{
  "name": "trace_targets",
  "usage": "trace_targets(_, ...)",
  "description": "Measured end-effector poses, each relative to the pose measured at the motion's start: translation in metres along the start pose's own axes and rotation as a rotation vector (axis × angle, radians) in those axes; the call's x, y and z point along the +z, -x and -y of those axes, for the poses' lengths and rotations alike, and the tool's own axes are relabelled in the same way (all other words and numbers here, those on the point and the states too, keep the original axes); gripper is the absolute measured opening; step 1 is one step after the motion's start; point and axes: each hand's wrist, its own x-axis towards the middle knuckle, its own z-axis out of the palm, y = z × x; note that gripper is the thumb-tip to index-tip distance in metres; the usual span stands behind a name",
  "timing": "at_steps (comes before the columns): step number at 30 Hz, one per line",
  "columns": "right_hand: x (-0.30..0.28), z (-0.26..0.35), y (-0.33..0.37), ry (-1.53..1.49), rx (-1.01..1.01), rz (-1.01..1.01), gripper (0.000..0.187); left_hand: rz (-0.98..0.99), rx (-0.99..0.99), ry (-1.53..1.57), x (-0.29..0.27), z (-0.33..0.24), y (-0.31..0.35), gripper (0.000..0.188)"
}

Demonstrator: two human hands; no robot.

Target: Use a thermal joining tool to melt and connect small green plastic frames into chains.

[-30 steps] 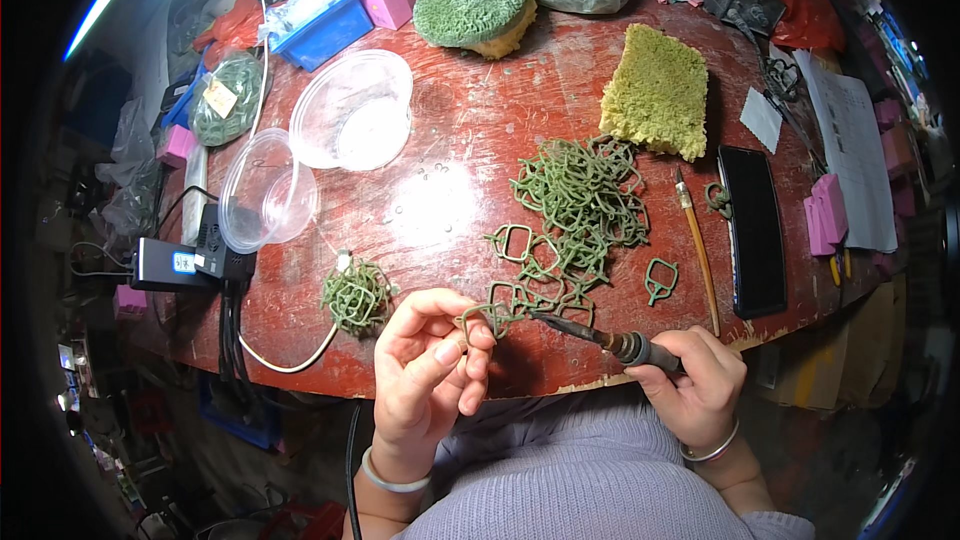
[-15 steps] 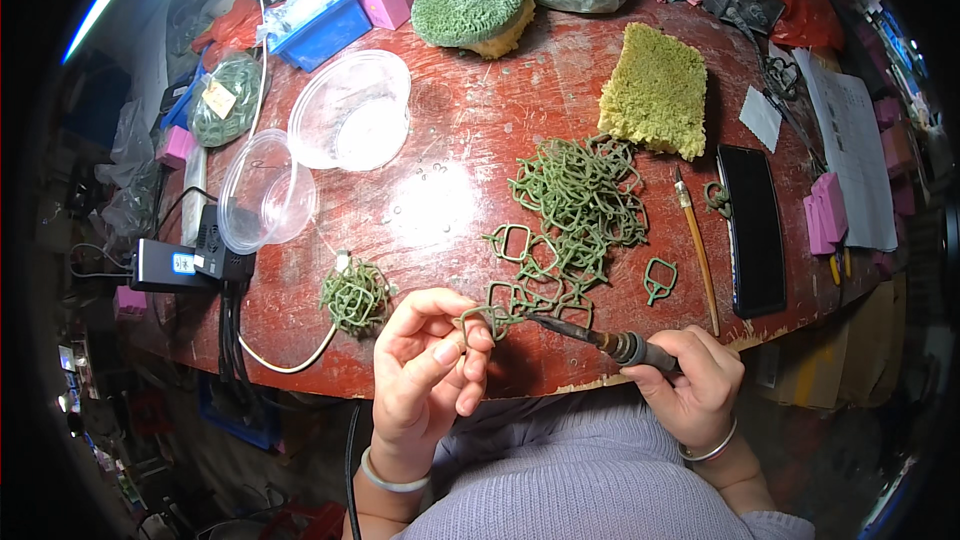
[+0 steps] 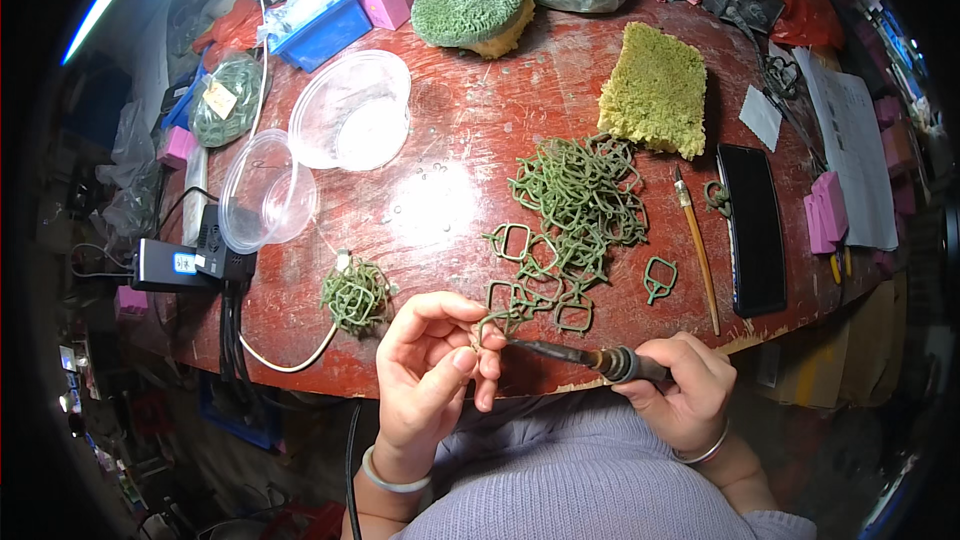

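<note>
Close to the table's front edge, my left hand [image 3: 432, 365] pinches a small green looped piece [image 3: 486, 322] between thumb and fingers. My right hand [image 3: 690, 385] is wrapped round the dark handle of a soldering iron [image 3: 560, 351]. Its narrow dark tip points left and reaches the piece at my left fingertips; whether they touch I cannot tell. Just beyond my hands lies a tangled heap of green looped pieces [image 3: 580, 200], squarish frames with short stems. One loose green frame [image 3: 660, 280] lies right of the heap. A round green cluster [image 3: 355, 297] sits to the left.
Two clear plastic bowls [image 3: 352, 120] stand at the left. Farther back are a green-topped round block [image 3: 470, 10] and a yellow sponge-like slab [image 3: 653, 90]. A wooden-handled brush [image 3: 698, 250] and a phone [image 3: 753, 230] lie at right. Cables and a power box [image 3: 170, 266] occupy the left edge.
The soldering iron's tip has moved slightly left and down, nearer my left fingertips. My left hand has shifted a little to the right with its green piece.
</note>
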Motion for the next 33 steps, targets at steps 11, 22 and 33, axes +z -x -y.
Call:
trace_targets(11, 0.002, 0.002, -0.003, 0.009, -0.032, 0.046, 0.030, -0.009, 0.021, -0.056, 0.001, 0.001, 0.000, 0.027)
trace_targets(22, 0.005, -0.001, 0.000, 0.036, -0.057, 0.039, 0.031, -0.008, 0.095, -0.151, 0.002, 0.005, 0.003, 0.028)
trace_targets(33, 0.006, -0.001, 0.001, 0.045, -0.068, 0.035, 0.033, -0.004, 0.126, -0.194, 0.004, 0.006, 0.004, 0.025)
